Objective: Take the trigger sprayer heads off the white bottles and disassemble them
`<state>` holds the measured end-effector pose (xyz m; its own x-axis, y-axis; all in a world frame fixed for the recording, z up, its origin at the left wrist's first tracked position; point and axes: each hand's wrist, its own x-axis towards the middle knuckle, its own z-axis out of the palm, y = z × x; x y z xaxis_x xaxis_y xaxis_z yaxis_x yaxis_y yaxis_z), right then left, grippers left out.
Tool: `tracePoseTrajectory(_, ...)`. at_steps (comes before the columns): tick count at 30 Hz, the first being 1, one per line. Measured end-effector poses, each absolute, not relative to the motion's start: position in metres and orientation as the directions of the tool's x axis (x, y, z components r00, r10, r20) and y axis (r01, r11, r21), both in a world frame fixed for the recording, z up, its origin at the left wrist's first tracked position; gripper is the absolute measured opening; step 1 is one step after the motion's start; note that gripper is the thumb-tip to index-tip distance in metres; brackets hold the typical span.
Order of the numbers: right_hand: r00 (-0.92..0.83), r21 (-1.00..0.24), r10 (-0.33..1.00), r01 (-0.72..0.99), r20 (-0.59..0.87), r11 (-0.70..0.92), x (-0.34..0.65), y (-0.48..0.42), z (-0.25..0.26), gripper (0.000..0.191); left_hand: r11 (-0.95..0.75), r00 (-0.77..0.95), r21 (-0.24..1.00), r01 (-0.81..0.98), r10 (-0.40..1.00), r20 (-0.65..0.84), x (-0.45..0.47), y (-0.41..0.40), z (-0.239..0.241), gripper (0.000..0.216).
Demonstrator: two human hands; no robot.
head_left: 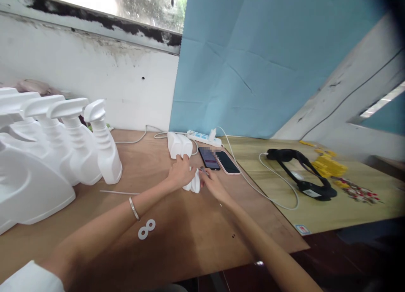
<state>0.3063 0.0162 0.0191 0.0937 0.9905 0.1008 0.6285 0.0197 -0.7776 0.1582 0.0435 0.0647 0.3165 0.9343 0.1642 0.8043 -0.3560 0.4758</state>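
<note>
White plastic pieces (196, 184), 2 of them side by side, stand btwn the hands on the brown table (177, 250), nearer its far edge than its near edge. Long axis runs approx. far edge to near edge, so it lies across the gap btwn the hands, not along it.

L hand (182, 172) is the closer one: comes in from the table's L side, covers the far-L part of the pieces, fingers bent toward the far edge, tips just by the white blocks (179, 145). Palm's hidden, so can't tell if it's gripping or just resting there.

R hand (212, 183) is on the R of the pieces, thumb & fingers seemingly pinched on a small grey tool (203, 170), tip end pointing up-L toward them. Contact w/ the pieces: can't tell, too small.

Just beyond the R hand, toward the far edge: dark phone (209, 159) & pink-edged phone (227, 162). Two white rings (147, 229) lie touching or nearly, btwn the L forearm & the near edge. White spray bottles (109, 161) fill the table's L end, well apart from both hands.
</note>
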Motion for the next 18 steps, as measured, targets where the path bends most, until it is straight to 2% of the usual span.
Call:
tracePoseTrajectory(3,0.143,-0.690,0.981,0.724,0.132,-0.013,0.316,0.009,0.027,0.029,-0.355,0.267,0.398,0.846,0.928,0.261,0.128,0.031,0.087,0.029)
tracePoseTrajectory(5,0.142,-0.629,0.981,0.777,0.131,-0.029,0.323,0.000,0.029,0.026,-0.294,0.181,0.339,0.894,0.927,0.329,0.095,0.022,0.101,0.028)
tracePoseTrajectory(8,0.140,-0.544,0.984,0.837,0.114,-0.055,0.329,-0.016,0.025,0.025,-0.009,-0.075,0.194,0.981,0.904,0.421,0.037,0.011,0.111,0.033)
tracePoseTrajectory(10,0.123,-0.427,0.988,0.901,0.094,-0.071,0.328,-0.026,0.020,0.025,0.189,-0.213,0.099,0.977,0.891,0.402,0.001,0.008,0.110,0.044)
tracePoseTrajectory(12,0.104,-0.242,0.992,0.967,0.065,-0.086,0.324,-0.033,0.018,0.025,0.290,-0.290,0.054,0.956,0.893,0.344,-0.025,0.010,0.104,0.057)
tracePoseTrajectory(15,0.103,-0.006,0.994,0.995,0.021,-0.103,0.317,-0.037,0.023,0.028,0.312,-0.319,0.068,0.948,0.920,0.229,-0.043,0.020,0.091,0.064)
tracePoseTrajectory(18,0.155,0.085,0.987,0.984,0.036,-0.158,0.306,-0.037,0.040,0.033,0.260,-0.273,0.088,0.962,0.935,0.228,-0.043,0.029,0.082,0.061)
